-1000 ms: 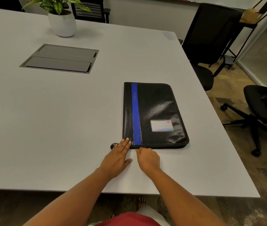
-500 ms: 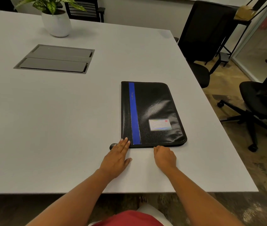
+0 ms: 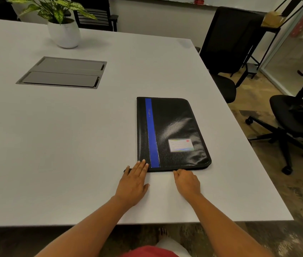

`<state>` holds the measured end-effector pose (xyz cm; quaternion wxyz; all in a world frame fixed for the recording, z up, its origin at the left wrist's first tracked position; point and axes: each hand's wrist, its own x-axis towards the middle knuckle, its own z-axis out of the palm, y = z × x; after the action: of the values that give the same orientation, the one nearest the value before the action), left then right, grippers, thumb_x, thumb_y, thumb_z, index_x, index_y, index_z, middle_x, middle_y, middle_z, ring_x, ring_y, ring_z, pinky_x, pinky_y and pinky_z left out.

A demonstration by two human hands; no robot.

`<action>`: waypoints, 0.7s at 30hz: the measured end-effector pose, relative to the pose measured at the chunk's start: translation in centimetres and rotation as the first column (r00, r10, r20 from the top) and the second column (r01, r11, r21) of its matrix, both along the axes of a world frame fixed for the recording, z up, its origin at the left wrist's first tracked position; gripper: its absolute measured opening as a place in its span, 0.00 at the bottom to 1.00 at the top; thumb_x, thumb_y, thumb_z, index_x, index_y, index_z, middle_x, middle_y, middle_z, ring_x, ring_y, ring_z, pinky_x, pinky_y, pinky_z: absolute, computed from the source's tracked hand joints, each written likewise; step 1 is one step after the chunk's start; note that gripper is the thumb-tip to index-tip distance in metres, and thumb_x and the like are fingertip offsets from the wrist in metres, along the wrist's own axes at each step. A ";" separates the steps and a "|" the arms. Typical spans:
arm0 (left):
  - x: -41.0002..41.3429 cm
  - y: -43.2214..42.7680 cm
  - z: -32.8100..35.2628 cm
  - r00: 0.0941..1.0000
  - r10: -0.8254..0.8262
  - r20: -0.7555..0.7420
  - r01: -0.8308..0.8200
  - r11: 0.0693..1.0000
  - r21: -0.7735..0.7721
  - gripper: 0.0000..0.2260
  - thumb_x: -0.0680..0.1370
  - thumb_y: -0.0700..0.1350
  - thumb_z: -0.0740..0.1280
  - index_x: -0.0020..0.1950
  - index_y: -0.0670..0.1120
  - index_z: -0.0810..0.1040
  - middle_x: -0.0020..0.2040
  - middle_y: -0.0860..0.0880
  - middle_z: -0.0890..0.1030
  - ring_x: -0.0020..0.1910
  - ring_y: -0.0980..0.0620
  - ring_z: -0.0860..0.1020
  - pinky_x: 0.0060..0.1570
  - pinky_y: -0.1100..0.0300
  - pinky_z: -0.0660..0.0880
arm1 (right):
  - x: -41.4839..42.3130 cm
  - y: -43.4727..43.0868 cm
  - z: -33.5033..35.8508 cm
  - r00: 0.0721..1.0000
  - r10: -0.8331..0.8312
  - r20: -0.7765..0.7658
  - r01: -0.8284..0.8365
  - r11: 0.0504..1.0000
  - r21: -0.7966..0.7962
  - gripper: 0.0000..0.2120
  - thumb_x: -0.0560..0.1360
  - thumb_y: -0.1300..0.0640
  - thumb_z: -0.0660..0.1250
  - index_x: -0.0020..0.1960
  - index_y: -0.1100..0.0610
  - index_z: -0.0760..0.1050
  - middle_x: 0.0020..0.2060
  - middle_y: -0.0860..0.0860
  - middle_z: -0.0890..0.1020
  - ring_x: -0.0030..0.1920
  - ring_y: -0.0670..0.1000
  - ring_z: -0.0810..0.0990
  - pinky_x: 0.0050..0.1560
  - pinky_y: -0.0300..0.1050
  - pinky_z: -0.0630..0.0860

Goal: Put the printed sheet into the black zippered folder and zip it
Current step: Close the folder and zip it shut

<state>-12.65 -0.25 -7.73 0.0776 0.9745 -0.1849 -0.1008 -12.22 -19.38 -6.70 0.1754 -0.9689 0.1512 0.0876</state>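
The black zippered folder (image 3: 174, 127) lies flat, cover down, on the white table (image 3: 72, 145), near the table's right front corner. The left hand (image 3: 133, 182) is released: its straight fingers rest on the folder's near left corner. The right hand (image 3: 186, 182) sits at the folder's near edge with its fingers curled under; whether it pinches the zipper cannot be determined.

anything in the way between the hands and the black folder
Nothing visible does. The left hand lays straight fingers on the near left corner of the black folder; the right hand is curled against its near edge, fingertips hidden.
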 end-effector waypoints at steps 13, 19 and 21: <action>1.2 -3.0 1.5 0.995 -0.088 -0.037 0.088 0.996 -0.003 0.33 0.79 0.59 0.55 0.75 0.54 0.38 0.78 0.47 0.43 0.77 0.48 0.44 0.74 0.48 0.43 | 0.0 0.4 0.6 0.999 0.039 -0.013 -0.040 0.998 -0.055 0.16 0.80 0.53 0.52 0.52 0.60 0.75 0.50 0.57 0.82 0.51 0.57 0.79 0.46 0.44 0.72; 1.8 -3.8 1.7 0.981 -0.087 -0.172 0.090 0.996 0.014 0.32 0.78 0.61 0.55 0.77 0.51 0.44 0.77 0.43 0.43 0.77 0.45 0.44 0.74 0.52 0.46 | -0.2 1.0 0.6 1.000 -0.011 0.029 0.011 1.000 0.007 0.15 0.80 0.56 0.52 0.53 0.61 0.75 0.50 0.58 0.81 0.50 0.56 0.79 0.43 0.42 0.68; 2.0 -4.1 1.9 0.980 -0.082 -0.183 0.088 0.996 0.022 0.33 0.78 0.61 0.55 0.77 0.50 0.46 0.77 0.42 0.45 0.76 0.44 0.45 0.74 0.52 0.47 | -0.2 1.6 0.7 0.997 -0.066 0.049 0.064 0.998 0.029 0.15 0.80 0.56 0.52 0.57 0.62 0.74 0.53 0.57 0.80 0.53 0.55 0.78 0.48 0.43 0.71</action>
<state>-10.67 -4.31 -5.88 0.0750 0.9535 -0.2171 -0.1952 -12.47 -17.80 -6.02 0.1952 -0.9628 0.1769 0.0597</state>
